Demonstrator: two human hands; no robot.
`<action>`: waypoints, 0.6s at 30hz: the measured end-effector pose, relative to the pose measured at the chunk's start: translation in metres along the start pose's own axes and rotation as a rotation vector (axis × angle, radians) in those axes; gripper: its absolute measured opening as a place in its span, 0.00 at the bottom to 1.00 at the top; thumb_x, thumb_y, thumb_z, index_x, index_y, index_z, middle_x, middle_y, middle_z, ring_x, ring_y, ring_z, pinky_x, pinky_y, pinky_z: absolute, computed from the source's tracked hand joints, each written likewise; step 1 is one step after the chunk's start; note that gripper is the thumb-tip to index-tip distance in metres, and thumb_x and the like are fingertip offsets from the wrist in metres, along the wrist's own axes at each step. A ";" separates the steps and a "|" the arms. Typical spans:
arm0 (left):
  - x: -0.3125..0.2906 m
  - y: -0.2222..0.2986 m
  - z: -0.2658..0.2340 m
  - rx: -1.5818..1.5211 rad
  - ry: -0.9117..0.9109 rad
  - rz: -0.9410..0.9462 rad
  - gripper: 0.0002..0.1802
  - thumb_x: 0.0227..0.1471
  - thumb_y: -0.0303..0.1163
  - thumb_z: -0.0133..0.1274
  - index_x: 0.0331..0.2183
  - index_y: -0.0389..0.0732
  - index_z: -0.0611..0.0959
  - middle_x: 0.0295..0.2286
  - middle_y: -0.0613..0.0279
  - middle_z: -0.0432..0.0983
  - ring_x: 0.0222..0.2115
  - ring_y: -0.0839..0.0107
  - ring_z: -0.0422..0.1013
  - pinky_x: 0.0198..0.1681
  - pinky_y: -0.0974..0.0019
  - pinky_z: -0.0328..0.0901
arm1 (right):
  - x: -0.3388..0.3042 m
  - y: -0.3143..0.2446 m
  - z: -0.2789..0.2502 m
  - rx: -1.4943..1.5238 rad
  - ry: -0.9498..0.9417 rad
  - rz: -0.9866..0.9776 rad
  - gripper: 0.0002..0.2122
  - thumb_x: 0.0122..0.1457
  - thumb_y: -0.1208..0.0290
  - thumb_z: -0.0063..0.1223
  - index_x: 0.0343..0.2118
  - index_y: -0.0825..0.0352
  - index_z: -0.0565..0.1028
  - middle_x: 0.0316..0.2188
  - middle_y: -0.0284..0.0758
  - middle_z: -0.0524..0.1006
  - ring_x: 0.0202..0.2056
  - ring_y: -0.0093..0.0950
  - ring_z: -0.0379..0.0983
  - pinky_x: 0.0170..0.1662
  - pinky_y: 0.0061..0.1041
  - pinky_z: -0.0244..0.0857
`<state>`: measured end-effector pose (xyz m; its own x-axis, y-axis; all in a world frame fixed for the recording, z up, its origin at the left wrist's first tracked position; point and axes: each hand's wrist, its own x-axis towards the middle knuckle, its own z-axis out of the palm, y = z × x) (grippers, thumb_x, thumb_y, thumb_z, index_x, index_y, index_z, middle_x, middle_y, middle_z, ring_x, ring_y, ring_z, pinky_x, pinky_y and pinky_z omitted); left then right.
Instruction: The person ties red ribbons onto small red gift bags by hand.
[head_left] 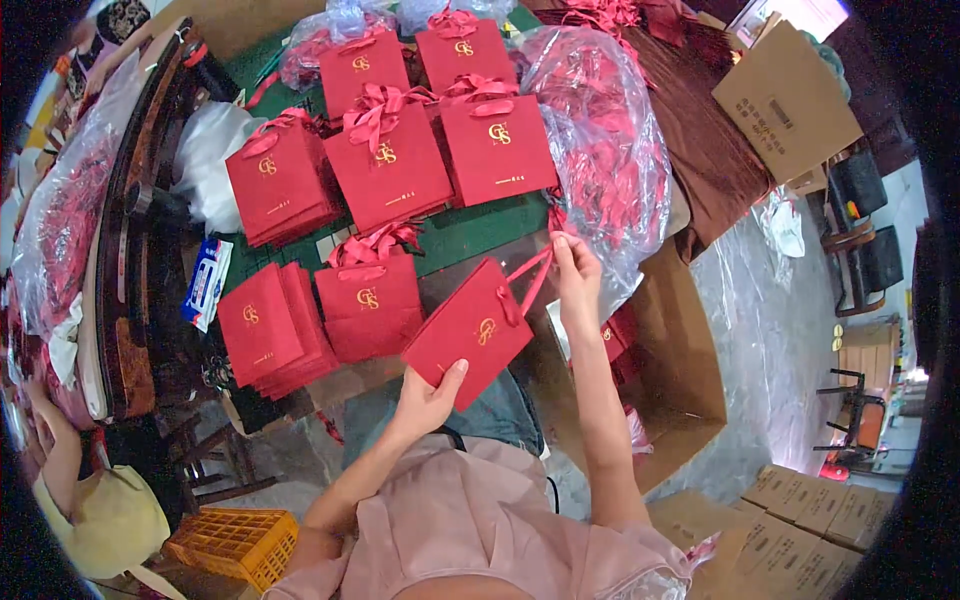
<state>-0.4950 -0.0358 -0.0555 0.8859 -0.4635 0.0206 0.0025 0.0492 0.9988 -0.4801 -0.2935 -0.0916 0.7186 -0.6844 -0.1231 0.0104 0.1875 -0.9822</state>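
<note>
A red paper gift bag [470, 335] with a gold emblem is tilted in front of me, over the near table edge. My left hand [430, 400] grips its lower left corner, thumb on the front face. With fingers pinched, my right hand [577, 265] pulls the bag's pink ribbon handle [535, 285] up and to the right. Just beyond that hand, more red ribbon [560, 215] hangs by the plastic bag. On the table, stacks of matching bags stand with their ribbons on top, among them one stack [370, 305] left of the held bag and another [390, 165] farther back.
A clear plastic bag of red ribbons [610, 150] lies at the table's right. Below it stands an open cardboard box [690, 340] with red bags inside. A blue-white packet [207, 283] lies at left. Another person [100, 500] sits at lower left by an orange crate [235, 540].
</note>
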 end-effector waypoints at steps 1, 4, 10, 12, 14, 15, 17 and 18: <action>0.001 -0.001 -0.003 0.000 0.016 -0.009 0.13 0.57 0.23 0.53 0.45 0.32 0.80 0.39 0.56 0.80 0.41 0.68 0.75 0.47 0.64 0.67 | -0.001 -0.003 -0.005 -0.110 -0.014 0.017 0.10 0.67 0.66 0.51 0.44 0.65 0.78 0.30 0.21 0.75 0.28 0.11 0.66 0.31 0.13 0.60; 0.010 0.004 0.000 0.021 0.034 0.049 0.14 0.57 0.23 0.53 0.45 0.31 0.79 0.40 0.56 0.79 0.41 0.68 0.75 0.47 0.64 0.67 | 0.004 0.002 -0.027 -0.524 0.059 -0.442 0.11 0.65 0.73 0.50 0.48 0.67 0.78 0.39 0.31 0.80 0.38 0.22 0.75 0.40 0.23 0.68; 0.036 0.023 0.019 0.595 0.011 0.489 0.39 0.35 0.18 0.58 0.54 0.37 0.72 0.47 0.49 0.67 0.49 0.47 0.64 0.54 0.51 0.61 | 0.005 0.004 -0.038 -0.978 0.067 -0.689 0.10 0.60 0.78 0.50 0.42 0.61 0.78 0.34 0.44 0.78 0.35 0.46 0.75 0.38 0.39 0.68; 0.035 0.017 0.033 0.857 -0.089 0.497 0.40 0.34 0.18 0.57 0.55 0.37 0.71 0.49 0.50 0.67 0.50 0.50 0.64 0.54 0.52 0.61 | 0.010 0.013 -0.047 -1.058 0.069 -0.664 0.09 0.60 0.76 0.51 0.42 0.61 0.78 0.34 0.45 0.78 0.35 0.46 0.75 0.38 0.40 0.68; 0.034 -0.004 0.045 1.024 -0.131 0.491 0.36 0.40 0.21 0.53 0.56 0.37 0.70 0.49 0.51 0.67 0.51 0.53 0.64 0.54 0.52 0.61 | 0.011 0.014 -0.044 -1.156 0.032 -0.563 0.06 0.60 0.73 0.52 0.39 0.63 0.77 0.36 0.46 0.78 0.35 0.47 0.75 0.38 0.43 0.68; 0.032 -0.014 0.048 1.083 -0.150 0.485 0.35 0.41 0.22 0.53 0.56 0.37 0.70 0.49 0.52 0.67 0.51 0.53 0.64 0.54 0.53 0.61 | 0.011 0.012 -0.042 -1.155 0.027 -0.563 0.06 0.60 0.73 0.52 0.39 0.63 0.77 0.36 0.46 0.78 0.35 0.47 0.75 0.38 0.43 0.68; 0.033 -0.028 0.052 1.219 -0.198 0.511 0.37 0.41 0.30 0.59 0.56 0.37 0.70 0.50 0.52 0.66 0.52 0.54 0.64 0.54 0.53 0.61 | 0.007 0.005 -0.040 -1.175 0.077 -0.592 0.05 0.60 0.73 0.53 0.38 0.63 0.77 0.34 0.47 0.78 0.35 0.48 0.74 0.38 0.43 0.68; 0.030 -0.034 0.054 1.216 -0.203 0.511 0.37 0.41 0.30 0.59 0.56 0.37 0.70 0.50 0.52 0.66 0.52 0.54 0.64 0.54 0.53 0.61 | 0.012 0.015 -0.050 -1.191 0.039 -0.598 0.04 0.60 0.73 0.51 0.37 0.64 0.74 0.39 0.44 0.76 0.36 0.49 0.74 0.39 0.45 0.66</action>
<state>-0.4933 -0.0988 -0.0867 0.5787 -0.7573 0.3027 -0.8135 -0.5101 0.2792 -0.5057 -0.3338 -0.1153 0.7961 -0.4682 0.3833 -0.3091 -0.8592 -0.4076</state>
